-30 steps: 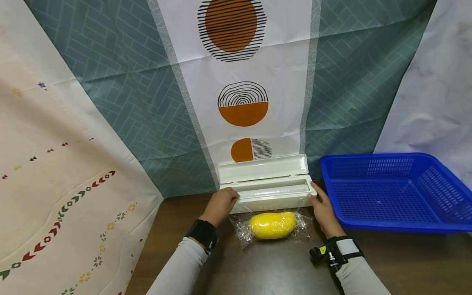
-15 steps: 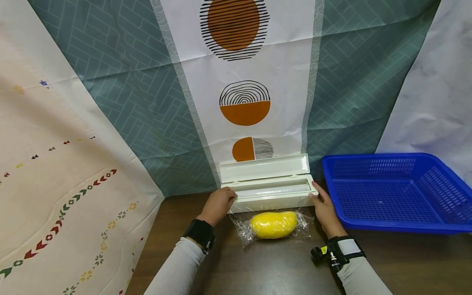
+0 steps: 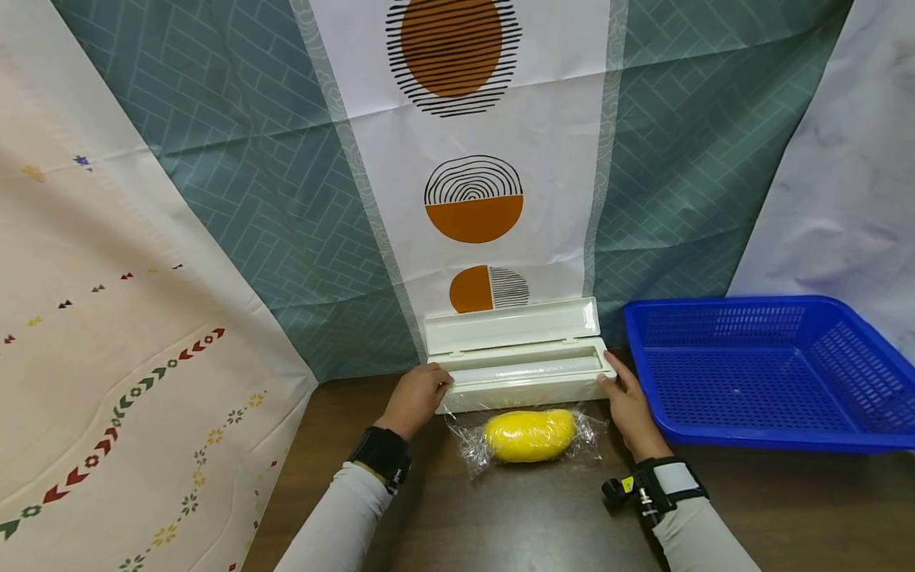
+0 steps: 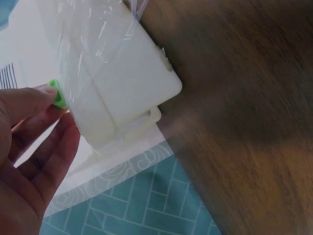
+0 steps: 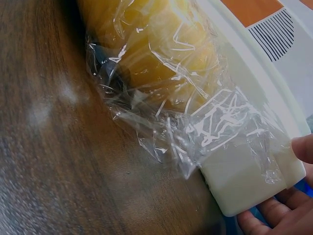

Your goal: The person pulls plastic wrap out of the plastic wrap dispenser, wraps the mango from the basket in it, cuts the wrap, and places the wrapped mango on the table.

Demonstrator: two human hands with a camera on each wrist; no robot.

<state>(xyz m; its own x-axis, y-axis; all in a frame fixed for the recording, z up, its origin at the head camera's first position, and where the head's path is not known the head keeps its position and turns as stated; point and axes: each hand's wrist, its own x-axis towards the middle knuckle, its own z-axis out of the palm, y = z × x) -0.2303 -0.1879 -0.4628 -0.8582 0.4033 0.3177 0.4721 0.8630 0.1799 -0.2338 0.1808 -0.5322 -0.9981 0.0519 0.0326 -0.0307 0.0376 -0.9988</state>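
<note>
A white cling film dispenser [image 3: 522, 392] stands at the back of the table with its lid [image 3: 511, 326] raised. Inside lies a roll of cling film [image 3: 536, 369]. My left hand [image 3: 416, 397] is at the box's left end; in the left wrist view its thumb and fingers pinch a small green slide cutter [image 4: 57, 94] on the box's edge. The right hand [image 3: 629, 409] grips the opposite end, thumb on the front edge and fingers around the side. Directly before the box sits a yellow oblong thing [image 3: 530, 436] wrapped in clear film [image 5: 215, 117].
To the right stands a blue perforated plastic basket [image 3: 750, 438], close beside the right hand. Patterned cloth [image 3: 272, 238] hangs right behind the box. The brown wooden table [image 3: 529, 524] extends toward me, and a pale printed cloth [image 3: 143, 381] borders it on the left.
My left hand has slid a little leftward along the box's front edge to its left end. The right hand, the box and the wrapped yellow thing have stayed in place.
</note>
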